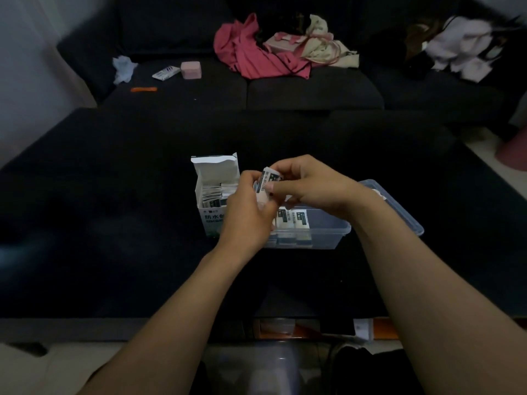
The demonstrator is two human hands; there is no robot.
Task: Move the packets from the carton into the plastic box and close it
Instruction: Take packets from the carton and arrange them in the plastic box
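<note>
In the middle of the frame, both hands, left hand [248, 212] and right hand [310, 186], pinch thin white paper packets [269, 181]; they look light and bendy, best held by the edges.

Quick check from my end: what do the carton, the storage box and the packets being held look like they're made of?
Carton: thin white paperboard, matte, judging by its torn, creased top flap and printed front. Plastic box: clear, slightly glossy rigid plastic; the packets inside show through its wall. Packets held in both hands: probably printed paper or paper-film wrappers, flat and thin; the dim light leaves the finish unclear.
</note>
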